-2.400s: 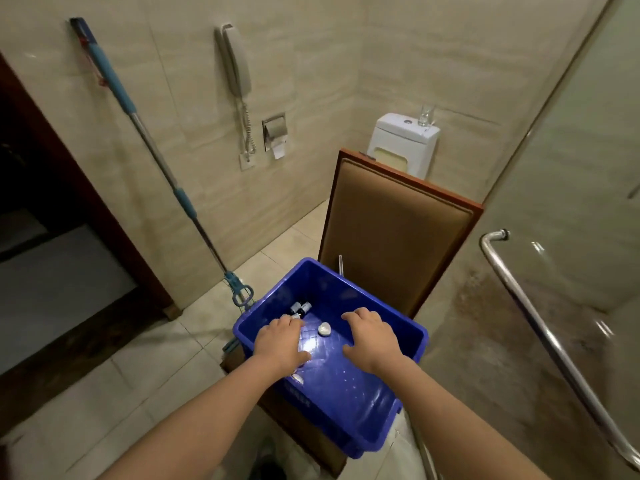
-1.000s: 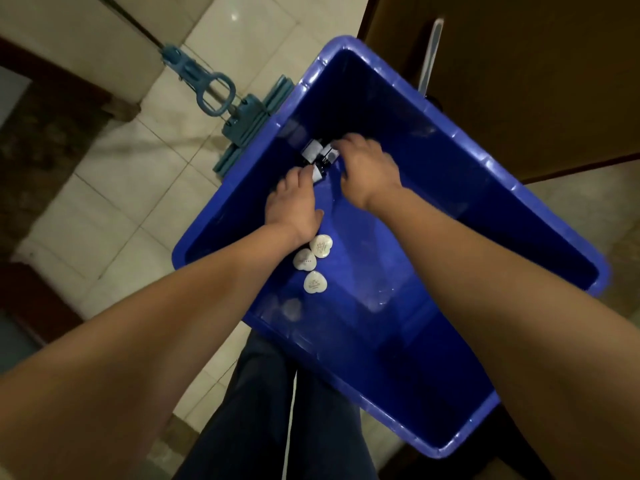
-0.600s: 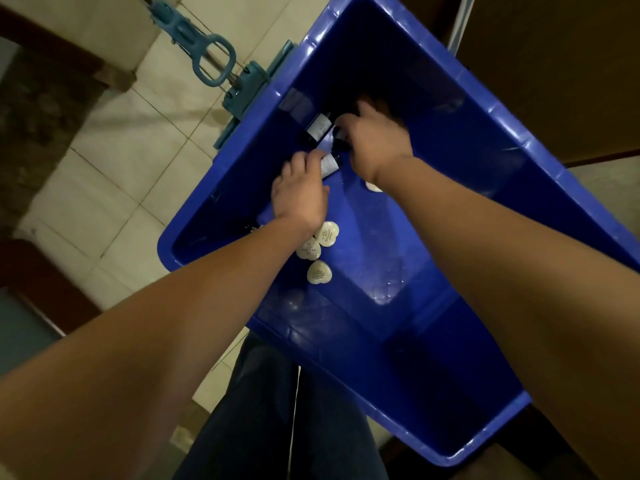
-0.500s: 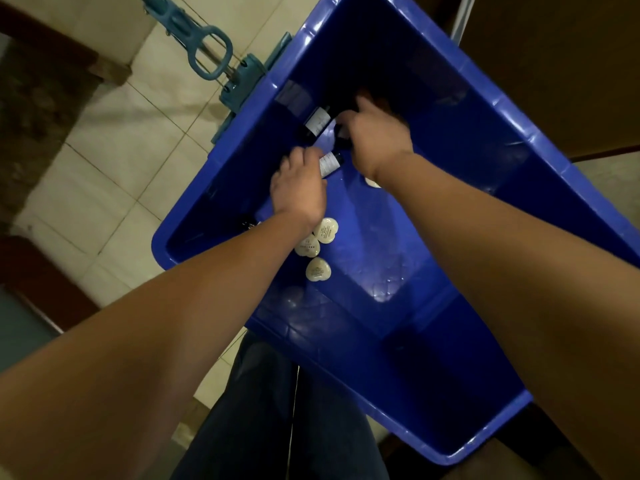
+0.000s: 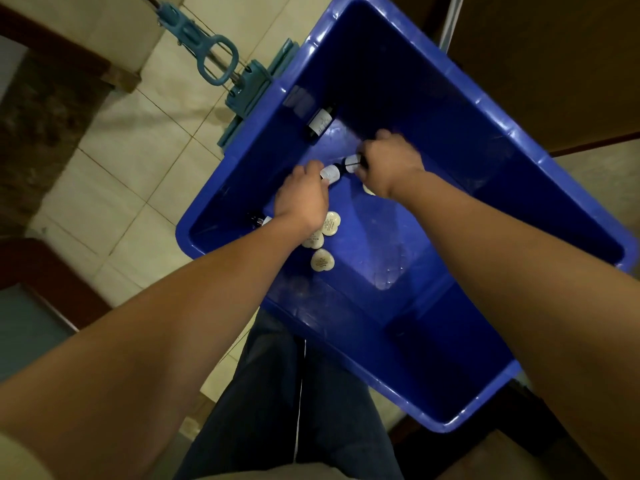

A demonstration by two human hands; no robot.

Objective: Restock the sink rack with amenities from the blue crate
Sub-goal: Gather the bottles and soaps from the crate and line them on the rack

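While drawn slightly nearer than a moment ago, curls left hand round a small white-labelled bottle, pinches a second bottle in right hand just beside, both low inside blue crate; leaves third bottle unmoved against far-left wall, heart-shaped soaps by left wrist.

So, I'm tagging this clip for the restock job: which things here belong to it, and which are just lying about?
Job: blue crate; left hand holding a labelled bottle; right hand holding a second bottle; loose bottle against the crate's wall; heart-shaped soaps.
Lying about: mop; brown panel; floor tiles.
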